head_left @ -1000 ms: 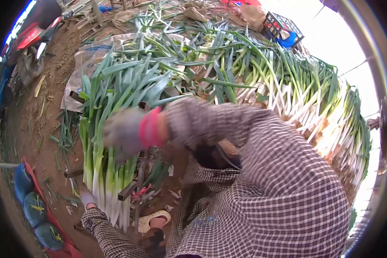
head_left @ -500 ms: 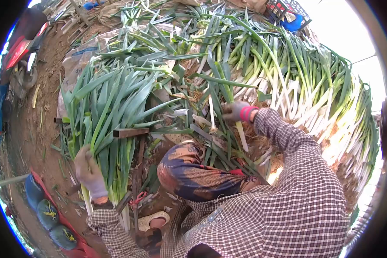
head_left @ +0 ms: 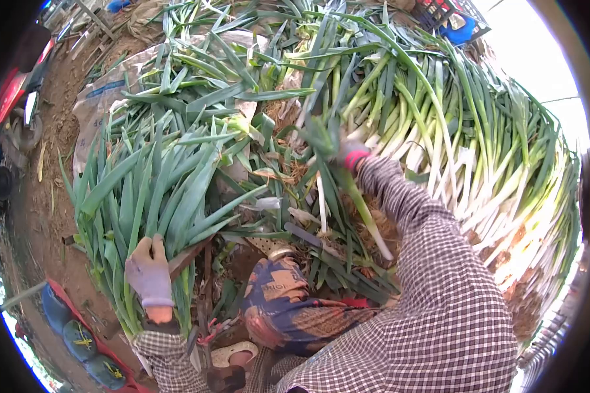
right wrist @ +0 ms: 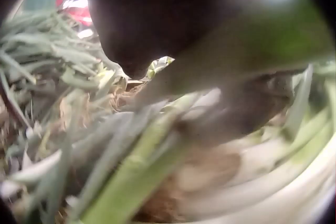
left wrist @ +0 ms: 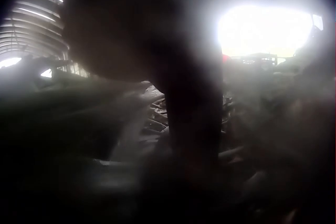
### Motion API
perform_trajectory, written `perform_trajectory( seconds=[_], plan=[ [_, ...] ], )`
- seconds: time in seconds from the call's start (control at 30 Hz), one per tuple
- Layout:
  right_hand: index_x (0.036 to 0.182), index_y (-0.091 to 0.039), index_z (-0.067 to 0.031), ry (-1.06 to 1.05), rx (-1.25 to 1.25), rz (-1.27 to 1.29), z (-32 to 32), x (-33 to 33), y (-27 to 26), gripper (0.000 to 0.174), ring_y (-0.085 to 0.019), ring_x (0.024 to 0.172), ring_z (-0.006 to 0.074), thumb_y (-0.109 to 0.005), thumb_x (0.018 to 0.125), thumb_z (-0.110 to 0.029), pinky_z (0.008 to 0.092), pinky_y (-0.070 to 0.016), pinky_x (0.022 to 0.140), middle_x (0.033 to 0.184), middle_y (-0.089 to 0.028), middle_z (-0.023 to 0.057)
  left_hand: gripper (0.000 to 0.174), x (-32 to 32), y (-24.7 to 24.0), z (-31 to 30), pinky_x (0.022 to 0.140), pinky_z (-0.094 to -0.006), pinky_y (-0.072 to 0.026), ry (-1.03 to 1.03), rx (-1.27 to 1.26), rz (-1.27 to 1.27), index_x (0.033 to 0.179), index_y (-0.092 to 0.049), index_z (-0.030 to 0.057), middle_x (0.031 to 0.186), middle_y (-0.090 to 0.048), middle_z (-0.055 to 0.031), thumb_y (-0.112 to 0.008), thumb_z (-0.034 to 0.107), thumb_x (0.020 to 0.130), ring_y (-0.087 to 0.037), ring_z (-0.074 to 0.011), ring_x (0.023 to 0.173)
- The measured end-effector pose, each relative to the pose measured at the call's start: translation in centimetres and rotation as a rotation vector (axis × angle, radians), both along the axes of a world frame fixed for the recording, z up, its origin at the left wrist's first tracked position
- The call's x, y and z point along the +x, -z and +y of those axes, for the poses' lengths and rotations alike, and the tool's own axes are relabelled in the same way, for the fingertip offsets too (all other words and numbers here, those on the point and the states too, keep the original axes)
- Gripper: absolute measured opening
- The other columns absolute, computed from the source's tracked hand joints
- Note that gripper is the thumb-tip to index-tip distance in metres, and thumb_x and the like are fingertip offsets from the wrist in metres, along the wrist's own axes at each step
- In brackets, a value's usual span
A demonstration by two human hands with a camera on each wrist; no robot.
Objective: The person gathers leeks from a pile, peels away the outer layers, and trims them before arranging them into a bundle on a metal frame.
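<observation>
The left hand [head_left: 149, 272] rests on the bundle [head_left: 177, 190] of leeks, palm down near the lower part of the leaves; its grip is loose, with the visible fingers laid nearly straight along the greens and not curled round any. The right hand [head_left: 352, 154] has its grip closed round the green part of a single leek [head_left: 367, 213], whose white end slants down toward the person's patterned knee [head_left: 282, 308]; how tightly is too blurred to tell.

The bundle lies against a metal bar [head_left: 190, 255], below the near edge of a printed sheet [head_left: 88, 121] spread on the soil [head_left: 52, 262]. More greens cover the sheet's right side. A long row [head_left: 478, 150] of leeks, white ends toward the person, curves away past the right hand.

Beyond the row's far end is a black crate [head_left: 432, 13] with something blue [head_left: 459, 29] beside it. Tied bags [head_left: 78, 340] sit at lower left, next to red cloth [head_left: 101, 347]. The left wrist view is mostly dark.
</observation>
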State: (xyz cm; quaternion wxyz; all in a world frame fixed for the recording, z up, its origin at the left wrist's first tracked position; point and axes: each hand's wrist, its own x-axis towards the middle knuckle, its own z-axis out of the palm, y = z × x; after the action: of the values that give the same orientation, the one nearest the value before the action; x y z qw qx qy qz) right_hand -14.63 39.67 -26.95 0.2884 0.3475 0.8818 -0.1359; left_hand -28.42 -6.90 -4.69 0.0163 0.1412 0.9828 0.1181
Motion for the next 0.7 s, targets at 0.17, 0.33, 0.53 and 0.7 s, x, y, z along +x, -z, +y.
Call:
perform_trajectory(
  seconds=[0.17,0.33,0.53,0.7],
  plan=[
    [0.134,-0.05,-0.0064,-0.549,-0.328,-0.226,-9.6,0.3,-5.3,0.057,-0.067,0.094,0.0349,-0.063,0.083,-0.03,0.0441,-0.0543,0.078,0.106,-0.067,0.0216,0.031,0.4,0.1,0.2,0.05,-0.0404,-0.0284,0.015,0.185,0.055,0.068,-0.042,-0.003,0.058,-0.034,-0.0165,-0.059,0.011,0.09,-0.032,-0.0248,0.051],
    [0.115,-0.066,-0.0083,-0.299,-0.632,0.018,-4.4,-4.4,-3.1,0.043,-0.067,0.08,0.0236,-0.068,0.082,-0.036,0.0358,-0.0545,0.072,0.09,-0.07,0.0112,0.035,0.2,-0.2,0.5,0.051,-0.0436,-0.0257,-0.005,0.142,0.014,0.064,-0.039,-0.001,0.057,-0.032,-0.0177,-0.062,0.009,0.088,-0.032,-0.0318,0.051],
    [0.127,-0.054,0.0072,0.839,-0.392,0.56,11.8,-15.2,18.9,0.086,-0.058,0.117,0.0323,-0.078,0.071,-0.052,0.035,-0.0435,0.101,0.124,-0.06,0.0246,0.033,0.4,-0.2,0.6,0.05,-0.0407,-0.028,0.032,0.097,0.024,0.065,-0.041,-0.003,0.055,-0.036,-0.0153,-0.059,0.007,0.09,-0.034,-0.0248,0.049],
    [0.14,-0.034,0.0075,1.117,-0.344,0.645,7.6,-20.1,17.7,0.111,-0.051,0.124,0.0345,-0.084,0.061,-0.053,0.0385,-0.0398,0.106,0.14,-0.045,0.0228,0.03,-0.1,-1.9,2.4,0.051,-0.0419,-0.0339,0.129,0.151,-0.003,0.067,-0.049,0.002,0.058,-0.038,-0.0152,-0.062,0.012,0.092,-0.04,-0.0311,0.051]
  ],
)
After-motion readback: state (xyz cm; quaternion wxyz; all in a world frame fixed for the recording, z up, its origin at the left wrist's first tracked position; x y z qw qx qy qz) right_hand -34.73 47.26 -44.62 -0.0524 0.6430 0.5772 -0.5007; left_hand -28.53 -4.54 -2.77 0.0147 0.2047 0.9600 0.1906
